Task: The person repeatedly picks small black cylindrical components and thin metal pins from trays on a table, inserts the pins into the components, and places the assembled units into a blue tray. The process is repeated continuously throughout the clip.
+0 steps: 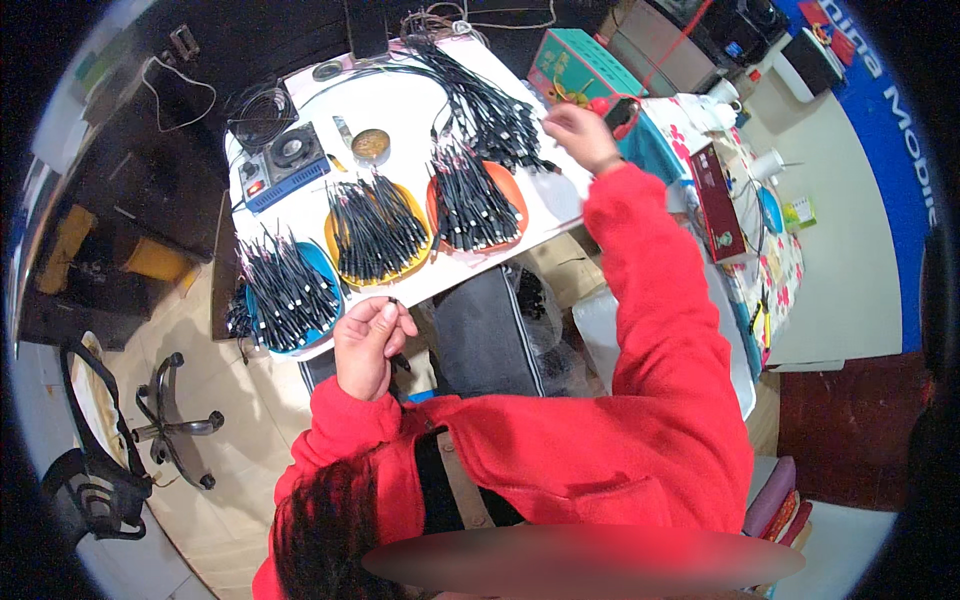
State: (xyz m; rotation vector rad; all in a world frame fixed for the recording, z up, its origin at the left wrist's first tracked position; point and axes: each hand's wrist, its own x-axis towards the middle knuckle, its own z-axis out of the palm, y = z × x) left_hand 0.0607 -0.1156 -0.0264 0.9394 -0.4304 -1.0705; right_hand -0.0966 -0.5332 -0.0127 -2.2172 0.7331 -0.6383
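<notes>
Close to my body, just off the table's near edge, my left hand (368, 345) is closed, thumb against fingers. A short black cable end (393, 301) shows at its fingertips; the rest is mostly hidden by the hand. My right hand (580, 135) is stretched out over the table's right side, fingers drawn together; what they hold, if anything, does not show. Beside it spreads a loose heap of black cables (490, 110) with pale connectors. Nearer stand bundles of black cables in an orange tray (522, 190), a yellow tray (425, 210) and a blue tray (332, 270).
On the white table (400, 100) sit a blue-and-grey device (290, 160) with a round top and a small round tin (370, 146). A green carton (585, 65) stands at the far right. A side table holds a dark red box (718, 205). An office chair (165, 425) is at left.
</notes>
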